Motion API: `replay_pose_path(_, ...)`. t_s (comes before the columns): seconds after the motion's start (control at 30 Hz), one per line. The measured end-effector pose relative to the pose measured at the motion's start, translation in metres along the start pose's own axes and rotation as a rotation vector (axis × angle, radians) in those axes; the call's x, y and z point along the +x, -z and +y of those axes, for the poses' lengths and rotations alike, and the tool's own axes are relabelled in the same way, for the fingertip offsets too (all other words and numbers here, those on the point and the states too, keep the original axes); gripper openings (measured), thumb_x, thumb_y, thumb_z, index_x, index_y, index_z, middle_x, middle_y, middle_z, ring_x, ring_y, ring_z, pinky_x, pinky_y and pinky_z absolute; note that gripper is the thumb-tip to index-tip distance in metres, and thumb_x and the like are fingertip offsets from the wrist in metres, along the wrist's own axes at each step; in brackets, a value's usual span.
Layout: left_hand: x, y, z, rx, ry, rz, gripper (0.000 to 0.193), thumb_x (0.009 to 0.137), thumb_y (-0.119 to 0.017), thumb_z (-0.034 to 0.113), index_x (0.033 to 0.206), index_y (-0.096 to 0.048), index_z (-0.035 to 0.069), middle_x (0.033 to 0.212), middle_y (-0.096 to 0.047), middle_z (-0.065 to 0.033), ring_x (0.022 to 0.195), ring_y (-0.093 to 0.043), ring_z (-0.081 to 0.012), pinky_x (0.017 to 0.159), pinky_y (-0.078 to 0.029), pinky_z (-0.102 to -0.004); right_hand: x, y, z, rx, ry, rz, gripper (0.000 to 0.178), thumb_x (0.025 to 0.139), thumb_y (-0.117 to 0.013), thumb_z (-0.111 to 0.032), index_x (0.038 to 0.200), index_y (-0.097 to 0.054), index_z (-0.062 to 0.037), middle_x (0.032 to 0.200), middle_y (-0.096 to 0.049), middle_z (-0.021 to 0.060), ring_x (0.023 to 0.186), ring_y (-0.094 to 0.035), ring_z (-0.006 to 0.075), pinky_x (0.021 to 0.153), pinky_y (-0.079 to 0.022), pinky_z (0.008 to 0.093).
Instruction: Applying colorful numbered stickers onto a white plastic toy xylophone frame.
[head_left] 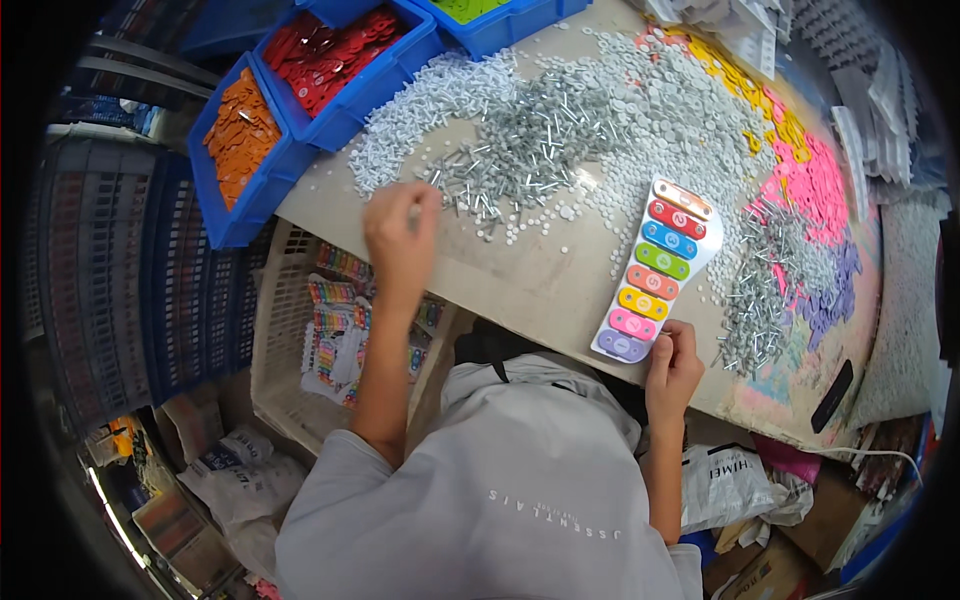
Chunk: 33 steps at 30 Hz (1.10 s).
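Note:
A toy xylophone lies tilted on the table, its white base carrying a row of coloured bars from orange at the far end to purple at the near end. My right hand is closed at its near right corner, thumb and forefinger against the edge. Over the table's left front edge, my left hand is closed with its fingers curled together; whatever they may hold is hidden. Just beyond it lie heaps of small white plastic pieces and silvery metal pins.
Blue bins of orange, red and green pieces stand at the far left. White discs, yellow, pink and purple pieces cover the far right; more pins lie rightward. A crate of colourful items sits below left.

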<state>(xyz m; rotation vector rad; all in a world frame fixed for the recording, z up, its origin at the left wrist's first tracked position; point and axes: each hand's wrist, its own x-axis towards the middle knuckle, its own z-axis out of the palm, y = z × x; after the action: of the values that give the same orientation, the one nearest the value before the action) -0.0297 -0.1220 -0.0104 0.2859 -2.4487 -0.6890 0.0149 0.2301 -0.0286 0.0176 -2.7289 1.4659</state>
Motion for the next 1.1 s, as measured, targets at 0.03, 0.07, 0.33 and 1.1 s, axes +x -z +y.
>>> replay_pose_path(0.03,0.007,0.008,-0.011,0.007,-0.001,0.005,0.005,0.088,-0.069,0.010,0.087,-0.068,0.005,0.087,-0.067,-0.0096,0.086,-0.062,-0.0300,0.083,-0.045,-0.0427,0.001,0.000,0.001,0.006,0.005,-0.003,0.025,0.106,-0.052,-0.023,0.096,-0.059,-0.0016,0.067,-0.052,-0.0029,0.057,-0.044,0.0035,0.051,-0.033,0.0219)
replay_pose_path(0.07,0.013,0.015,-0.021,0.103,0.003,0.030,0.005,0.089,-0.069,0.011,0.089,-0.068,0.006,0.088,-0.067,-0.0091,0.088,-0.062,-0.0300,0.085,-0.044,-0.0419,0.000,0.000,0.004,0.029,-0.045,0.029,0.022,0.105,-0.054,-0.021,0.099,-0.060,-0.0012,0.065,-0.054,0.0001,0.058,-0.048,0.0059,0.053,-0.038,0.0244)
replay_pose_path(0.33,0.033,0.019,-0.054,0.300,-0.152,-0.090,0.010,0.091,-0.068,0.013,0.094,-0.070,0.004,0.092,-0.066,-0.0111,0.092,-0.061,-0.0335,0.085,-0.045,-0.0431,-0.001,-0.001,0.001,0.022,-0.037,0.102,0.015,0.103,-0.058,-0.013,0.094,-0.063,-0.0012,0.064,-0.055,-0.0007,0.059,-0.049,0.0045,0.053,-0.039,0.0232)
replay_pose_path(1.1,0.016,0.006,-0.074,0.408,-0.125,-0.153,0.009,0.094,-0.065,0.013,0.096,-0.068,0.004,0.092,-0.064,-0.0082,0.092,-0.058,-0.0292,0.088,-0.045,-0.0416,0.032,0.148,0.091,-0.307,-0.202,0.664,0.010,0.095,-0.060,-0.007,0.100,-0.065,-0.0005,0.093,-0.065,0.0096,0.077,-0.057,0.0188,0.068,-0.047,0.0326)
